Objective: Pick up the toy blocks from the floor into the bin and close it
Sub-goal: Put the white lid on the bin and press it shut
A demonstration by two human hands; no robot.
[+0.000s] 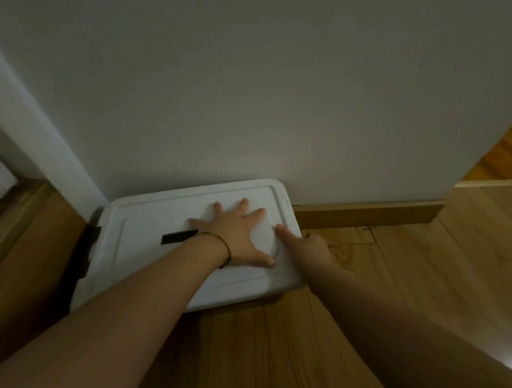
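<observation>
wooden floor [286, 340] runs up to a pale wall [243, 90], and the bin [84, 280] sits on the boards, pushed against that wall near the corner. at its left end you can see a dark piece [88, 247] down its side, too shadowed to make out. its white lid [150, 229] lies on top, a rounded rectangle with a raised rim and a recessed panel, and a short black strip [177, 237] lies on it near the middle.

your left hand [236, 233] lies flat on the right half of the lid, palm down, fingers straight and spread wide, the thumb reaching toward the near right corner. a thin dark bracelet [225, 249] circles that wrist, and the heel of the hand covers one end of the black strip.

just beside it, your right hand [308, 247] is at the lid's right edge, thumb laid on top of the rim. its fingers drop over the side out of sight, so you cannot tell whether they clasp the edge. a wooden baseboard [368, 214] runs along the wall to the right of the bin.
</observation>
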